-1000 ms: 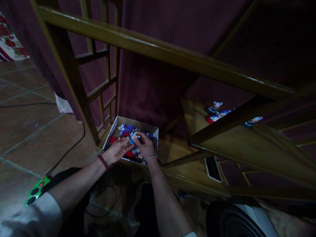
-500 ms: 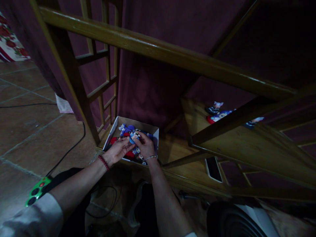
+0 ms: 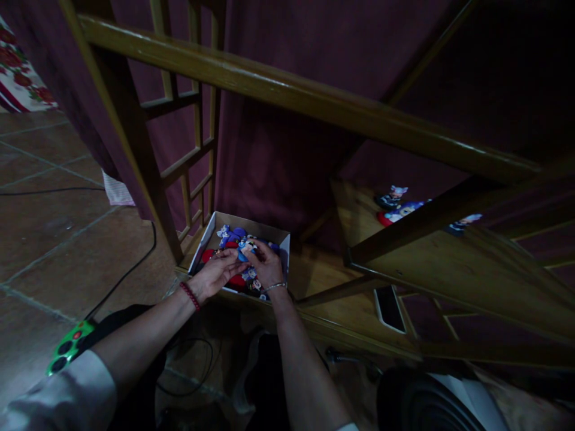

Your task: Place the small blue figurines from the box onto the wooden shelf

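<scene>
A blue and white toy figurine (image 3: 247,247) is held between my two hands, just above an open white cardboard box (image 3: 284,248). My right hand (image 3: 268,265) grips it from the right with thumb and fingers. From the left, my left hand (image 3: 220,270) supports it at the fingertips, palm turned partly up. In the box lie several more figurines, among them a purple one (image 3: 231,234) at the back and a dark-haired one (image 3: 255,285) at the front. My fingers cover part of the held figurine.
The box stands on the bottom board of a wooden shelf (image 3: 287,81). On a higher board to the right are several figurines (image 3: 399,211). A phone-like dark slab (image 3: 390,307) lies lower right. A green game controller (image 3: 70,346) and a black cable (image 3: 130,269) are at left.
Both hands and the figurine stay almost in place over the box. The whole view has shifted very slightly.
</scene>
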`<state>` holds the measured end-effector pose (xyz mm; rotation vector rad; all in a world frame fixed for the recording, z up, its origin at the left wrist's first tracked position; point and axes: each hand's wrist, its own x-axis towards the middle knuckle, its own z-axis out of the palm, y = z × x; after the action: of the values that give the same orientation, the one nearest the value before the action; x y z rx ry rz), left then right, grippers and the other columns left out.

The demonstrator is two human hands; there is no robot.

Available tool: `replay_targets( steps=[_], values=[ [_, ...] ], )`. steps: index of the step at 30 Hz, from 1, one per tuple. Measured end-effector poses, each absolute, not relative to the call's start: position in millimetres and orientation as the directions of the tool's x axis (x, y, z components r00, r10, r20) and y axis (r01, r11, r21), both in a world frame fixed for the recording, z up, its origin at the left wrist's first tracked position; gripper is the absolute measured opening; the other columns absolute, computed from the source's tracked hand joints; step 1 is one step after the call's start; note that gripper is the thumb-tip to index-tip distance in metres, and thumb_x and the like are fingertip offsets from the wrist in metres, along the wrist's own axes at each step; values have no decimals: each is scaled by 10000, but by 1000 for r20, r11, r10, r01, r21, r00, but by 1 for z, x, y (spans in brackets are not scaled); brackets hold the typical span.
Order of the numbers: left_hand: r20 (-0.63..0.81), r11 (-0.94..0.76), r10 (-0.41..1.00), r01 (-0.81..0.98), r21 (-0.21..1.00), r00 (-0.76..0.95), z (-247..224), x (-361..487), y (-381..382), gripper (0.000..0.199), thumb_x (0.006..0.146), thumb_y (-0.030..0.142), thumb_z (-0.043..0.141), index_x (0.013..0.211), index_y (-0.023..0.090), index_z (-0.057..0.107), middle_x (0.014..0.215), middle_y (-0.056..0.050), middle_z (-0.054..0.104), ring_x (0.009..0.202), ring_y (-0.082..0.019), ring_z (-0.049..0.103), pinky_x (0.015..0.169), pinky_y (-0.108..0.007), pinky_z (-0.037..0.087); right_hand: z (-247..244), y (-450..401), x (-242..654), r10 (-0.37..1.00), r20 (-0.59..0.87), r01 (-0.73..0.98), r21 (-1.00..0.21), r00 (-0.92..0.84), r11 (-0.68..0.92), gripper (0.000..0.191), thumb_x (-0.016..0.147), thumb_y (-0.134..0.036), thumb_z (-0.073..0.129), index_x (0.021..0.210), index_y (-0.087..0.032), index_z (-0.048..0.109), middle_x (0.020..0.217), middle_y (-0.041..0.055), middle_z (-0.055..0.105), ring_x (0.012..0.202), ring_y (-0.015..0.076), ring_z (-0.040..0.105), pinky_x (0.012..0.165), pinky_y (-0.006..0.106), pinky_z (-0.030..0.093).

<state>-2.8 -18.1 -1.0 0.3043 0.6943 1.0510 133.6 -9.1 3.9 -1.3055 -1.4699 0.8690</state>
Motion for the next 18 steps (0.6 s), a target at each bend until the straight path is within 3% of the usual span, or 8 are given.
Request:
replay_targets(
  steps=[7, 18],
  values=[
    [-401, 486, 869, -653, 581, 289, 1, -1, -19, 74, 707, 101, 607, 733, 131, 545, 685, -31, 637, 679, -149, 635, 695, -290, 510, 1, -8, 134, 975, 219, 344, -918, 31, 195, 288, 718, -340, 573, 991, -250, 599, 961, 12, 640, 838, 156, 588, 753, 280, 483],
    [-388, 456, 882, -688, 565, 266, 5, 2, -18, 58, 706, 75, 601, 705, 122, 567, 672, -11, 620, 653, -93, 601, 716, -247, 501, 10, -10, 133, 990, 128, 288, -952, 66, 104, 304, 708, -335, 576, 995, -234, 592, 916, 14, 653, 816, 159, 600, 732, 284, 496]
  ],
)
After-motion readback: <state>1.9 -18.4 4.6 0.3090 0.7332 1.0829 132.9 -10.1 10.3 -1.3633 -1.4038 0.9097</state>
